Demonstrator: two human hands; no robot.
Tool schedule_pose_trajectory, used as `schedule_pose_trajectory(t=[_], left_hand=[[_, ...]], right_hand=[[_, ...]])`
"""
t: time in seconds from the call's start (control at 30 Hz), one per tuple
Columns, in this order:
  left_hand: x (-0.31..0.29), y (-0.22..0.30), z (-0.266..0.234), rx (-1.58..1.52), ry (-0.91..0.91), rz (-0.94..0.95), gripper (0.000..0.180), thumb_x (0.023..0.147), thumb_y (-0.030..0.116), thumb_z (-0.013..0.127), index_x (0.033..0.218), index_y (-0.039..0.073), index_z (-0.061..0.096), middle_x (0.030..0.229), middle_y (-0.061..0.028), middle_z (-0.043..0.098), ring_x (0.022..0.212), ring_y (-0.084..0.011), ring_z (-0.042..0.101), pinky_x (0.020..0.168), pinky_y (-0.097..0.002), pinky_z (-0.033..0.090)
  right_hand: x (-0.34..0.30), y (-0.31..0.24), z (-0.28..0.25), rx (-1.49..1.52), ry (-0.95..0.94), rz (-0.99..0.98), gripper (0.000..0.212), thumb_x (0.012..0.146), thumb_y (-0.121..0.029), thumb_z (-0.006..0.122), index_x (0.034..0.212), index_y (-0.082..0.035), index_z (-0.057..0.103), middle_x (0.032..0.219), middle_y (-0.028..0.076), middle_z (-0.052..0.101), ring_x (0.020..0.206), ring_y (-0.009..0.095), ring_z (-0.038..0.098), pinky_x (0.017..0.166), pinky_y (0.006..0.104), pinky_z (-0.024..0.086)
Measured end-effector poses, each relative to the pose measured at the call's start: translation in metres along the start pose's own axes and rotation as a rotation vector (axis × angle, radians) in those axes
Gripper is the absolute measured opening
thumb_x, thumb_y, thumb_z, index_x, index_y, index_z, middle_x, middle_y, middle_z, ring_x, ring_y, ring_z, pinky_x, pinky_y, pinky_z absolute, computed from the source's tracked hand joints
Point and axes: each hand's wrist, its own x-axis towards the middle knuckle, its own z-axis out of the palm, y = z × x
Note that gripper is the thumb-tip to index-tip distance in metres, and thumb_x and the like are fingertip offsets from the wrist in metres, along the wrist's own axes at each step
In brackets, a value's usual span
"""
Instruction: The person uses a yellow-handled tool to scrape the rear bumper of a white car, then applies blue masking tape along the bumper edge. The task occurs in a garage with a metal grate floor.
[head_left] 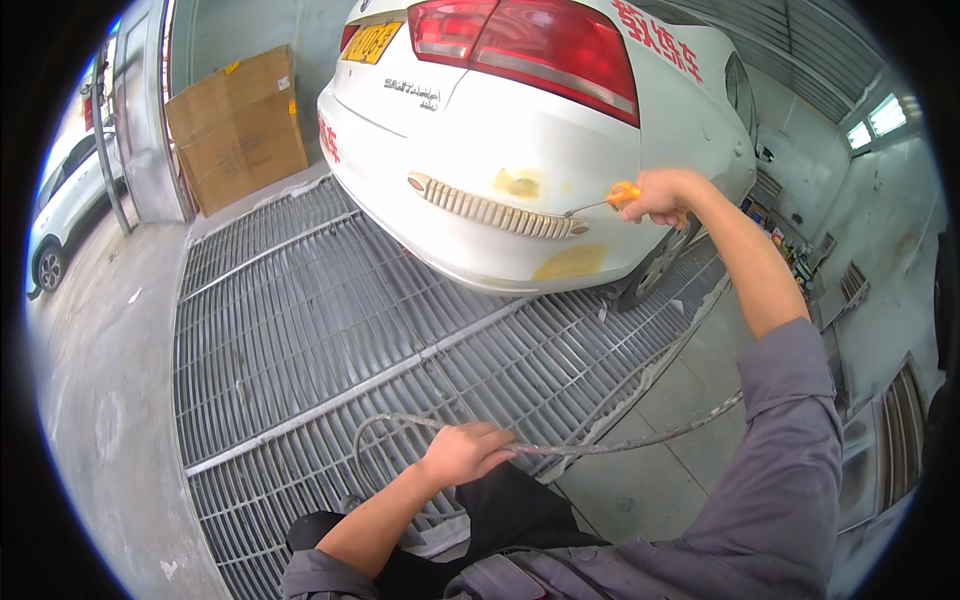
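Note:
My right hand (pixel 664 197) is closed around an orange air blow gun (pixel 624 193). Its thin nozzle points left, the tip close to the right end of a beige ribbed strip (pixel 500 212) on a white car's rear bumper (pixel 450 255); whether they touch I cannot tell. Yellowish filler patches (pixel 572 262) mark the bumper above and below the strip. Over my knee, my left hand (pixel 467 452) is closed on a grey, stained hose (pixel 620 443), which loops on its left and runs right behind my right arm. Where the hose joins the gun is hidden.
Metal floor grating (pixel 300 330) lies under and before the car. A large cardboard box (pixel 238 130) leans by the wall at the back left. Another white car (pixel 75 190) stands outside at the far left. Assorted items (pixel 790 245) line the right wall.

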Motion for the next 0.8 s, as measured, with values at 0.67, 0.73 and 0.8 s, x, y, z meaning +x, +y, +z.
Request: schedule_pose_trajectory(t=[0.67, 0.73, 0.8], left_hand=[[-0.013, -0.02, -0.003, 0.196, -0.224, -0.172, 0.029, 0.1, 0.038, 0.07, 0.119, 0.018, 0.075, 0.097, -0.0078, 0.073, 0.09, -0.0332, 0.074, 0.073, -0.0457, 0.06], [-0.013, -0.024, -0.008, 0.236, -0.229, -0.227, 0.025, 0.099, 0.036, 0.07, 0.116, 0.018, 0.074, 0.099, -0.0076, 0.073, 0.092, -0.033, 0.074, 0.073, -0.0465, 0.061], [-0.011, -0.025, -0.013, 0.282, -0.241, -0.285, 0.023, 0.098, 0.034, 0.071, 0.114, 0.018, 0.074, 0.101, -0.0074, 0.074, 0.094, -0.0322, 0.075, 0.075, -0.047, 0.062]], right_hand=[[0.024, 0.094, 0.084, 0.253, 0.247, 0.006, 0.044, 0.094, -0.037, 0.077, 0.083, 0.003, 0.064, 0.06, 0.009, 0.06, 0.043, 0.019, 0.058, 0.042, 0.038, 0.051], [0.031, 0.11, 0.109, 0.316, 0.295, -0.004, 0.047, 0.094, -0.04, 0.078, 0.084, 0.005, 0.065, 0.058, 0.01, 0.062, 0.041, 0.021, 0.06, 0.043, 0.0378, 0.052], [0.039, 0.12, 0.14, 0.399, 0.376, -0.023, 0.042, 0.096, -0.039, 0.078, 0.09, 0.002, 0.068, 0.058, 0.007, 0.061, 0.043, 0.019, 0.06, 0.043, 0.0361, 0.051]])
